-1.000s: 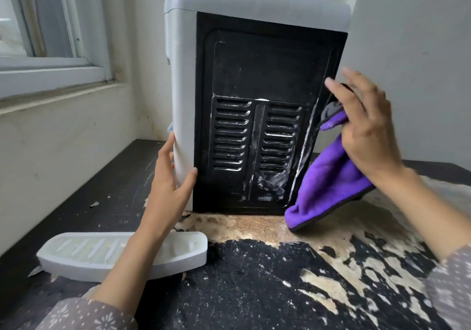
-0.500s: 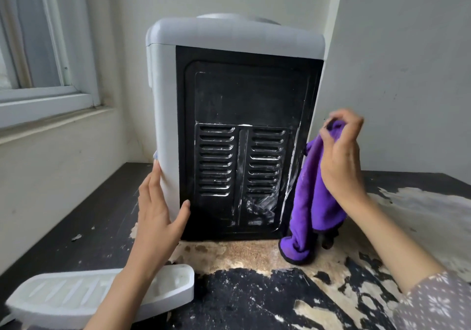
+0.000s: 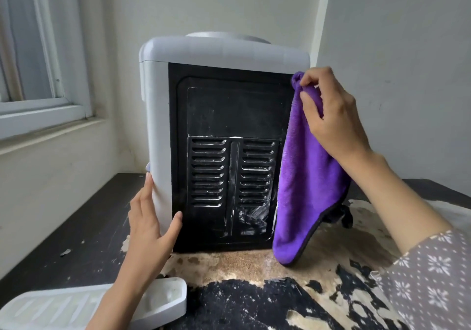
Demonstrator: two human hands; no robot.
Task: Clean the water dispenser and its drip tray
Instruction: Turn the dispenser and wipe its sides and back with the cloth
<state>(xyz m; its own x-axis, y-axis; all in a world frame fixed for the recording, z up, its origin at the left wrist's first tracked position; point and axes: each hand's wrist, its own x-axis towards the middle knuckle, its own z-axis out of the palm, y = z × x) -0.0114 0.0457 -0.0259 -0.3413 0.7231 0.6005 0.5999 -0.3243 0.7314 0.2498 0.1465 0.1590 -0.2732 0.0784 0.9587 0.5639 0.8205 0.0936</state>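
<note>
I've got the water dispenser (image 3: 158,115) standing upright mid-table w/ its black back panel (image 3: 229,156) facing me, vent slots across the lower half, whitish smears near the bottom right of the panel. My left hand (image 3: 150,230) is wide, fingers straight and flat against the white left side near the base, thumb tip resting on the black panel's left edge. My right hand (image 3: 334,115) pinches a purple cloth (image 3: 303,186) at its top, fingers curled round the bunched fabric right at the panel's upper right corner; the rest of the cloth hangs down along the dispenser's right edge, its lower end reaching approx. to the table (image 3: 254,309). Can't tell if that end actually touches the top.

The drip tray (image 3: 63,309) lies detached, near left on the table, white, partly hidden behind my left forearm. Table surface is dark w/ big worn, peeling brown patches around and right of the dispenser. Window frame (image 3: 43,110) far left, pale walls behind.
</note>
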